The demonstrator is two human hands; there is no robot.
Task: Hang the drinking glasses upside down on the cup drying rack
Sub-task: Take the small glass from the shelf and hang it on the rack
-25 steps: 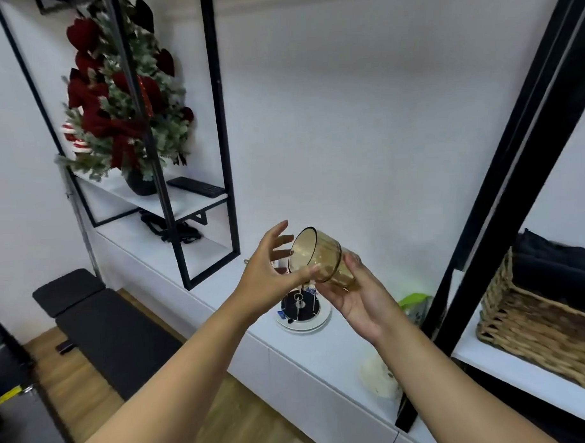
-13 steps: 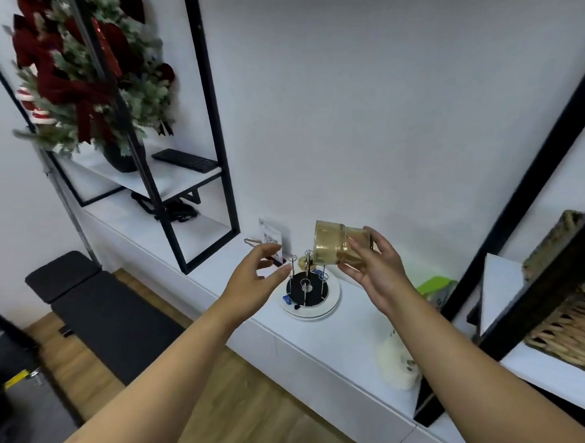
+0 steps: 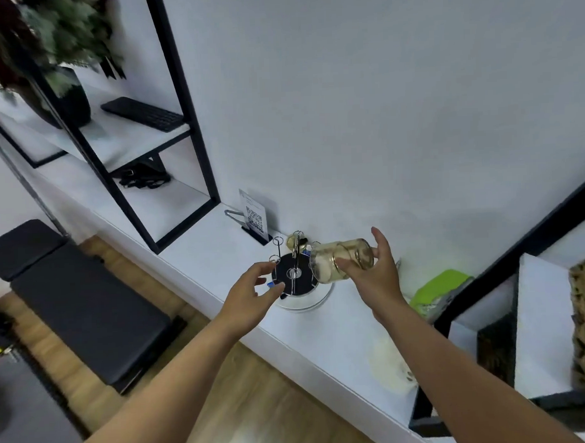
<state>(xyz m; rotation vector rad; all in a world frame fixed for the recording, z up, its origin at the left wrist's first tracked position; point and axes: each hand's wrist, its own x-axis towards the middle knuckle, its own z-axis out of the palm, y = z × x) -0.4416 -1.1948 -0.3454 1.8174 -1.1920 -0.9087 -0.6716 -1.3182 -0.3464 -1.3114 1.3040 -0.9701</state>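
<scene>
My right hand [image 3: 374, 274] grips an amber drinking glass [image 3: 339, 259], tilted on its side with its mouth facing left and down, just above the right edge of the cup drying rack [image 3: 295, 281]. The rack has a black round base on a white dish and thin wire prongs with looped tips. A second amber glass [image 3: 295, 241] shows behind the prongs at the rack's far side. My left hand [image 3: 252, 297] hovers open at the rack's near left edge, holding nothing.
The rack stands on a long white counter [image 3: 321, 336] against the wall. A QR-code sign [image 3: 255, 217] is behind it, a green-lidded item [image 3: 437, 287] to the right, a pale round object [image 3: 390, 367] near the front edge. Black shelf frames flank both sides.
My right hand has lowered the glass toward the rack and tipped it further over. My left hand let go of the glass and dropped beside the rack. The view tilted down.
</scene>
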